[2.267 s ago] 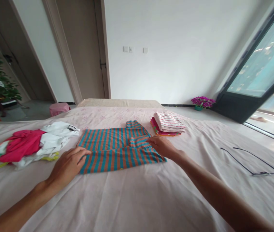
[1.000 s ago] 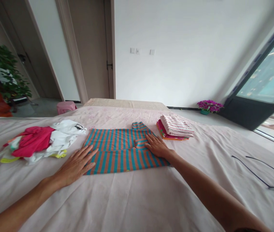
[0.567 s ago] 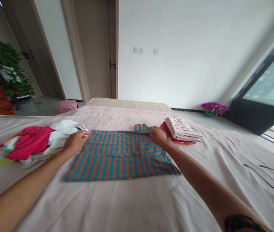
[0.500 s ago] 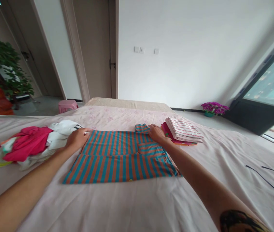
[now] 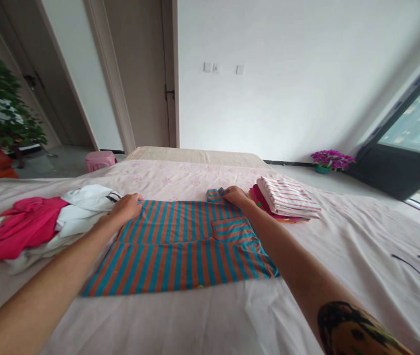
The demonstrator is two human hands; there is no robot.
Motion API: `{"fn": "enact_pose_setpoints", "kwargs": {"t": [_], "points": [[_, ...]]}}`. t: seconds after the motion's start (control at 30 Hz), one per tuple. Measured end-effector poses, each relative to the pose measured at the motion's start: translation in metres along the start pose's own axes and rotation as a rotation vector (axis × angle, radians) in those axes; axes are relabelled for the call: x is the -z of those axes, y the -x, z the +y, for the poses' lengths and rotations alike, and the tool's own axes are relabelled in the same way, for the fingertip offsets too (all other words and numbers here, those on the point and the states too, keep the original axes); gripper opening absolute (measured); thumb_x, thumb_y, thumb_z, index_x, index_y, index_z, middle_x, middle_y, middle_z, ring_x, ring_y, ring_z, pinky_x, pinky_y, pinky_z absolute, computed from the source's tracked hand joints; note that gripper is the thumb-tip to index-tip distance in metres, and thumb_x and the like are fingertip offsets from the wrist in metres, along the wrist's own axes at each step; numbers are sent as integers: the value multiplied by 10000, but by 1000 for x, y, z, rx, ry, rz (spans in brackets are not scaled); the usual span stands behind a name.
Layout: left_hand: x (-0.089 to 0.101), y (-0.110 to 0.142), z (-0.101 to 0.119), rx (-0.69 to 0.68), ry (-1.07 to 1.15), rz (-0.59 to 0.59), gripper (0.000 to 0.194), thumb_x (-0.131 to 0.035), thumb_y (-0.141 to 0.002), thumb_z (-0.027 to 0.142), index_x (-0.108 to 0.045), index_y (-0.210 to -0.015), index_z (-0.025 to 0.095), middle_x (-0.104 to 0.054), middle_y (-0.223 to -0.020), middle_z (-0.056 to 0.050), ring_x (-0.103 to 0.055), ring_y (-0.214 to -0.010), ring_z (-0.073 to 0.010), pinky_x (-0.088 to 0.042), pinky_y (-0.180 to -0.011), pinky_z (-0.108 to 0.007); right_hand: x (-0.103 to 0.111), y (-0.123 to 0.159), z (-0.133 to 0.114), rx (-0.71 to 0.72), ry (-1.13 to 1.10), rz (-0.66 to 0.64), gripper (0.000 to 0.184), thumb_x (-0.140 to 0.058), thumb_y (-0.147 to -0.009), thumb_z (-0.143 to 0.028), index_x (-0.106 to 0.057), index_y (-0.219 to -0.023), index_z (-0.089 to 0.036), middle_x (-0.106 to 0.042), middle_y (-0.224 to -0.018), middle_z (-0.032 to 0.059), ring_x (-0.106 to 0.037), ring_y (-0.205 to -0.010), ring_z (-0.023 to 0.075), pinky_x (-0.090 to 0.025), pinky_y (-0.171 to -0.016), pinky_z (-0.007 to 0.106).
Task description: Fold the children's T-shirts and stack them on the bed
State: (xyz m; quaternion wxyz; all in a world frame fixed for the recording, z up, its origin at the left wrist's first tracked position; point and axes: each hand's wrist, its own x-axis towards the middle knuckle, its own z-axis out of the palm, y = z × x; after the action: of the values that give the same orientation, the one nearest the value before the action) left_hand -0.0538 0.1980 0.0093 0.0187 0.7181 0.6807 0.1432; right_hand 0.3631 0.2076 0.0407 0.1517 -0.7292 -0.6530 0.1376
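A teal and brown striped shirt (image 5: 172, 256) lies flat on the bed, with a striped sleeve folded across its right half and a small striped piece poking out past its far edge. At its far left corner, my left hand (image 5: 127, 207) is closed with the fingertips on the cloth. My right hand (image 5: 236, 194) pinches the fabric at the far right, beside the small protruding piece. The right forearm passes over the shirt's right edge and hides part of it.
To the left is a loose heap of clothes (image 5: 28, 222), pink and white. A stack of folded clothes (image 5: 287, 197), striped white on top, sits right of my right hand. Dark cords (image 5: 413, 271) lie on the pink bedsheet (image 5: 224, 320). Beyond stand a pink stool (image 5: 100, 160) and purple flowers (image 5: 331, 159).
My right hand has curled its fingers onto the cloth near the small striped piece. My left hand has closed more at the left corner. The view has shifted slightly; the shirt keeps its shape.
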Motion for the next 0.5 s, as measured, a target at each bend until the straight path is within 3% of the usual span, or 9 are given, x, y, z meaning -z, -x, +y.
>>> {"fn": "enact_pose_setpoints", "kwargs": {"t": [0.13, 0.27, 0.33, 0.4, 0.5], "points": [[21, 22, 3, -19, 32, 90, 323, -457, -810, 301, -693, -995, 181, -720, -1045, -98, -652, -1022, -251, -484, -859, -300, 19, 32, 5, 93, -186, 93, 258, -511, -864, -305, -671, -1014, -170, -718, -896, 39, -661, -818, 182, -499, -685, 242], [42, 71, -4, -139, 155, 223, 284, -462, -812, 339, -646, -969, 190, -670, -1061, -73, -650, -912, -219, -493, -837, -308, 36, 88, 35, 309, -550, 204, 292, -540, -842, -336, -644, -1053, -162, -709, -943, 54, -657, -867, 217, -523, -720, 289], [43, 101, -9, -229, 174, 189, 233, -469, -806, 310, -624, -950, 212, -659, -1048, -47, -642, -892, -206, -490, -811, -303, 37, 120, 55, 361, -527, 134, 260, -547, -830, -316, -658, -1014, -170, -706, -930, 48, -650, -877, 220, -519, -753, 309], [39, 127, -13, -306, 153, 105, 199, -472, -800, 282, -613, -931, 234, -656, -1027, -26, -635, -900, -199, -483, -808, -296, 32, 149, 71, 428, -367, 44, 232, -585, -775, -257, -687, -967, -178, -703, -906, 42, -639, -867, 220, -506, -793, 328], [30, 150, -13, -342, 116, 26, 183, -464, -811, 284, -613, -912, 252, -663, -1001, -11, -636, -888, -194, -479, -788, -284, 24, 180, 78, 525, -77, 68, 421, -589, -700, -145, -700, -1101, -207, -696, -1029, 61, -606, -975, 239, -461, -906, 362]]}}
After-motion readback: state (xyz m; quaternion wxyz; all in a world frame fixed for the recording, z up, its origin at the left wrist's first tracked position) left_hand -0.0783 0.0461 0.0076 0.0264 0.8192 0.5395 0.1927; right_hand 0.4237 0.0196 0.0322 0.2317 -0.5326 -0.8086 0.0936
